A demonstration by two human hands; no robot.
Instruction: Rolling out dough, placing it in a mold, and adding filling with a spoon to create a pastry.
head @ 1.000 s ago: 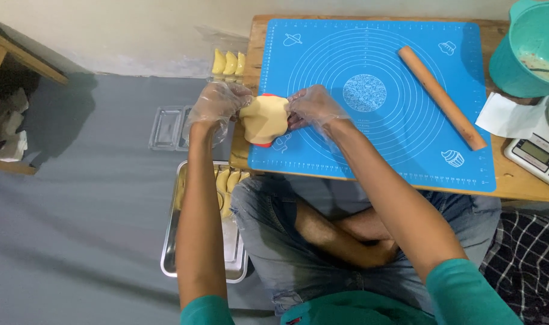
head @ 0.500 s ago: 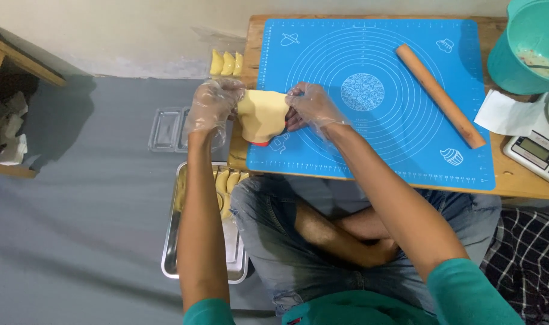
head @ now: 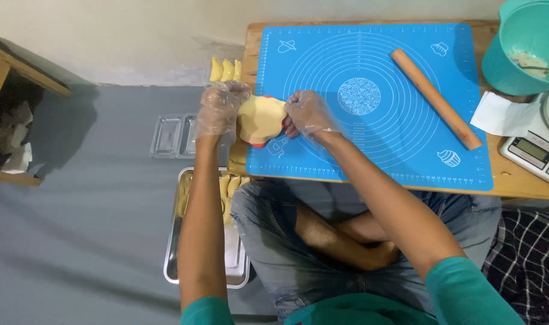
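From the head view, the person sits cross-legged at a low wooden table [head: 515, 180] and works at the near left corner of a blue mat [head: 371, 102]. Both hands wear thin clear gloves. The left hand [head: 220, 111] cups the left side of a flat round of yellow dough [head: 261, 117], fingers curled around its edge, while the right hand [head: 307, 113] pinches the dough's right edge between thumb and fingers. Under the dough a red mould [head: 259, 143] shows as a thin rim at the bottom, and it seems to rest over the mat's corner. Whether the dough is already filled cannot be told, since its top face looks plain and the hands hide its sides. As for progress, some pieces look finished: a metal tray [head: 175, 265] on the grey floor [head: 75, 210] by the person's left knee holds several folded yellow pastries [head: 232, 183], mostly hidden by the left forearm, and three more folded pieces [head: 225, 70] lie beside the table's far left corner. The round in hand is not yet folded shut, so this piece seems to be midway. Two small empty-looking foil trays [head: 175, 135] lie on the floor left of the hands. Farther right, well apart from the hands, a rolling pin [head: 436, 98] lies slantwise on the mat, a teal bowl [head: 527, 45] with some pale mix and a spoon stands at the table's far right corner, and a scale [head: 536, 150] sits beside a white paper [head: 503, 115].
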